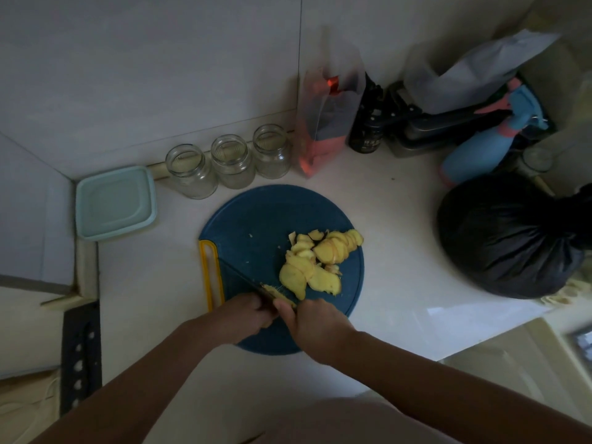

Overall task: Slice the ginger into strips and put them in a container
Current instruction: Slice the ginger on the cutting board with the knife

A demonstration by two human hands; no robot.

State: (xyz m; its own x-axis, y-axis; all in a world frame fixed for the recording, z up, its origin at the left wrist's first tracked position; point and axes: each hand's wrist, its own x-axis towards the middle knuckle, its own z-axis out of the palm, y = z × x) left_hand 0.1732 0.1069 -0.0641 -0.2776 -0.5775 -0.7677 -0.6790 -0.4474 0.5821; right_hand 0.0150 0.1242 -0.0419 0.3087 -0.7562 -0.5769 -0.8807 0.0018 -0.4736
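Slicing step. The container [115,203] sits on the tabletop [384,251] at 10 o'clock from the board [253,216]. Left hand [248,314]: fingers curled beside the knife [238,275], hold unclear. Right hand [315,330] grips the handle. Ginger [315,261] lies sliced at the board's 3 o'clock. Next, probably: stack the slices and cut strips.

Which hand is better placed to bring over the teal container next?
Left hand: the container sits left of the board, on its side, while the right hand appears to grip the knife.
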